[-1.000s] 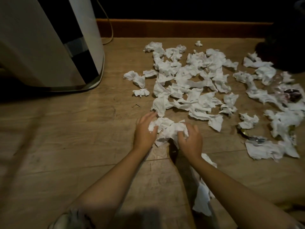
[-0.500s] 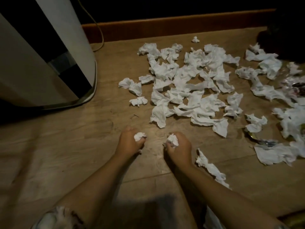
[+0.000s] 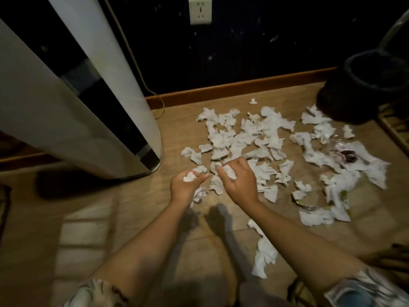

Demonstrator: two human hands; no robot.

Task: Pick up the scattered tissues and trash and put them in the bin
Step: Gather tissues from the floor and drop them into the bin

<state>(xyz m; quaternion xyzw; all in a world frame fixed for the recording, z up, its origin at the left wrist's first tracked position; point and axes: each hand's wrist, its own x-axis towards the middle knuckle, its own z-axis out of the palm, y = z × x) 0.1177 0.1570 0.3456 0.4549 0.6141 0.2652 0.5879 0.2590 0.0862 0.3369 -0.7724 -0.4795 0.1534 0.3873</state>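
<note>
Left hand (image 3: 187, 185) is curled round a small white crumpled tissue wad (image 3: 188, 177), and the right hand (image 3: 238, 181) grips another scrunched white tissue (image 3: 226, 170), both lifted off the brown wood-plank floor (image 3: 110, 218). Just past them lies the big scatter of white torn tissues (image 3: 254, 138), with some shiny wrapper trash (image 3: 347, 155) mixed in on the right. The dark round bin (image 3: 365, 85) sits far right by the wall. Risk imo: loose grips plus a long reach, so bits could drop on the way.
</note>
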